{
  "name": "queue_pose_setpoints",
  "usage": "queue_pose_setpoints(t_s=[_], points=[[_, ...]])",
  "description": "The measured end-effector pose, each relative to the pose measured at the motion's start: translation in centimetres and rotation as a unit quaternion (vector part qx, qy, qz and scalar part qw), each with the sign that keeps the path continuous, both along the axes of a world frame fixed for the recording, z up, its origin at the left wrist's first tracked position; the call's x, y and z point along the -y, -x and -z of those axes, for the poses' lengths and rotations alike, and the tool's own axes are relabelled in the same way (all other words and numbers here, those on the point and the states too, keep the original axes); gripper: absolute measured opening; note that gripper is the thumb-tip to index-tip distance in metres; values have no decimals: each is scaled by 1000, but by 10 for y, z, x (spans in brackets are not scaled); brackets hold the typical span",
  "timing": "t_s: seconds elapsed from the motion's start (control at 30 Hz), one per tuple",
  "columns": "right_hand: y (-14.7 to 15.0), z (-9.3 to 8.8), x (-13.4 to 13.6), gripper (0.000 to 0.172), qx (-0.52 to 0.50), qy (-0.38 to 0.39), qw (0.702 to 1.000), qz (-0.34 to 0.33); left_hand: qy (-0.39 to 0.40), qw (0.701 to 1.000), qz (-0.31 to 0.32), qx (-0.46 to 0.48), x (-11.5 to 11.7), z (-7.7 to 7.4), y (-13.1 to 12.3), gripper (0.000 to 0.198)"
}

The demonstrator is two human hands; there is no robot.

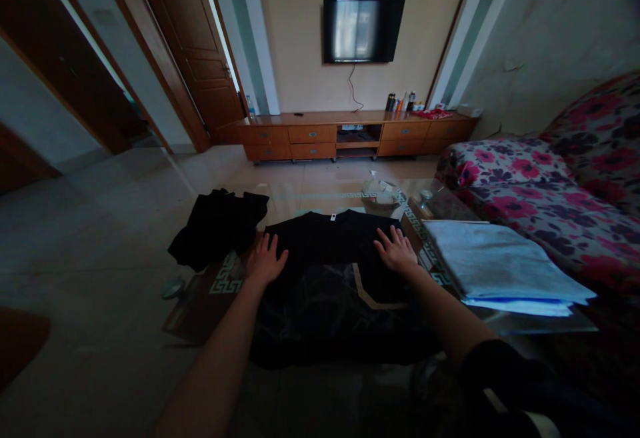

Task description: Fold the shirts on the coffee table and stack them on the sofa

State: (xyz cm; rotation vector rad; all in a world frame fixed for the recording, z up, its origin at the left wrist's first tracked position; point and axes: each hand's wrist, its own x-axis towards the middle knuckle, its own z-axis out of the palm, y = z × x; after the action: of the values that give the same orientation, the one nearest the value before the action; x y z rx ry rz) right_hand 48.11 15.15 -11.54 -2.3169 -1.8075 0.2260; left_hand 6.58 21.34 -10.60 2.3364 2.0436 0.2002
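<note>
A black T-shirt (325,245) lies spread on the glass coffee table, its collar with a small white label pointing away from me. Its lower half shows a dark pattern and a pale angled stripe, and the hem reaches the table's near side. My left hand (267,261) rests with fingers spread on the shirt's left edge near the sleeve. On the opposite edge my right hand (397,249) lies flat, fingers apart. Neither hand grips the cloth. Beyond my left hand, a crumpled heap of black clothing (223,225) sits at the table's left end.
A folded stack of pale blue cloth (505,261) lies on the glass table (227,281) at right. Behind the shirt is a clear plastic bag (383,190). A flowered sofa (540,191) stands to the right. Across the floor are a low wooden cabinet (313,135) and a wall-mounted television (363,30).
</note>
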Motion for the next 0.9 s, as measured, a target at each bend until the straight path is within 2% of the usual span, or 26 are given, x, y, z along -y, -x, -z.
queue_pose_setpoints(t_s=[0.27, 0.53, 0.67, 0.77, 0.83, 0.9], points=[[-21, 7, -24, 76, 2, -18, 1000, 22, -9, 1000, -7, -6, -25, 7, 3, 79], [-31, 11, -39, 80, 14, -19, 999, 34, -41, 999, -4, 2, -35, 14, 4, 77], [-28, 9, -36, 77, 12, -34, 999, 38, -53, 999, -6, 6, -35, 11, 1, 74], [-23, 3, -28, 69, 23, -92, 995, 38, -107, 994, -3, 32, -31, 4, -3, 59], [-20, -1, -21, 65, 32, -113, 993, 23, -142, 988, 14, 56, -25, -1, -4, 52], [-19, -5, -13, 63, 38, -98, 994, 10, -145, 986, 45, 68, -19, -5, -3, 48]])
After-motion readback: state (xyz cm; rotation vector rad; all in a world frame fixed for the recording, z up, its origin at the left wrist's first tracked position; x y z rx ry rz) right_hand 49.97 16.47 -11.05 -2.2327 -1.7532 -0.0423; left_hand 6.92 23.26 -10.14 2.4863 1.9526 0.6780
